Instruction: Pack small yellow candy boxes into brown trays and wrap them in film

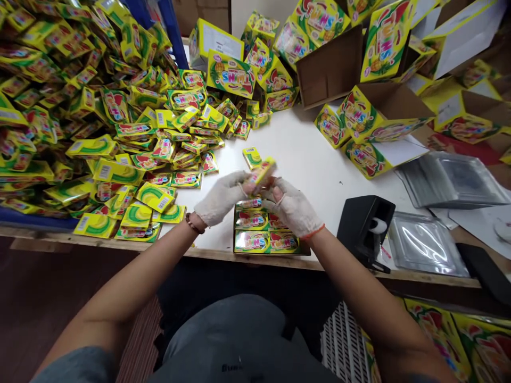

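My left hand (222, 199) grips a small packet (262, 174) between thumb and fingers, the packet tilted and blurred, its far end raised. My right hand (296, 208) meets its right side with bent fingers; whether those fingers also grip, I cannot tell. Both hands wear pale gloves that leave some fingertips bare. The packet is above the far end of an open carton (272, 254), in which similar packets lie in two columns. A loose packet (252, 158) lies flat on the white bench (319, 165), just beyond the held one. To the left, a large heap of packets (99, 106) spills from a blue crate (170, 32) onto the bench. Empty display boxes (369, 114) stand and lean at the far right. Nearer are a black tape dispenser (359, 226), clear plastic trays (427, 242) and a flat black object (483, 271). Below the bench's edge, a grey slatted crate (345, 340) shows. Labelling: "TWINS" is legible on the carton's packets and on the display boxes, with pineapple and watermelon artwork; barcodes mark several heaped packets. Lettering on my grey shirt (235, 335) is only partly legible.
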